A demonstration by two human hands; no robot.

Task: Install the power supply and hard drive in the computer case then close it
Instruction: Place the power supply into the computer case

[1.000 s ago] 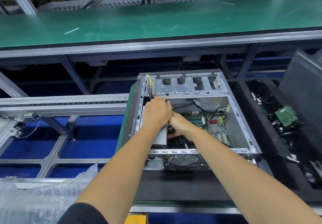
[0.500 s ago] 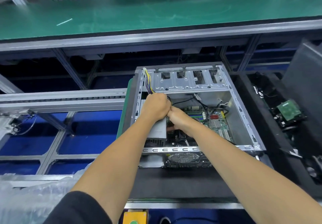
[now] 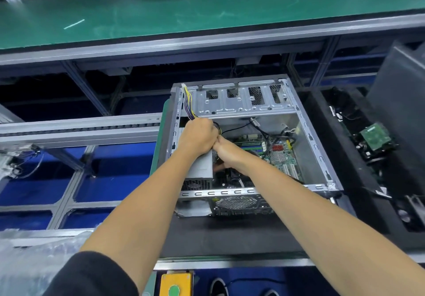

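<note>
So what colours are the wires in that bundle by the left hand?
Yellow and purple wires, seen in the head view.

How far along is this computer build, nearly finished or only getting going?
Still early. Done: the power supply already sits in the open case, near its left wall. In hand: the left hand holds its wire bundle in a closed grip; the right hand reaches in beside it. Left: a green-boarded part, probably the hard drive, still lies outside, and the case is uncovered.

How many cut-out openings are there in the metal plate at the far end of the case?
4, in one row across the drive plate: leftmost opening, second opening, third opening, rightmost opening.
</note>
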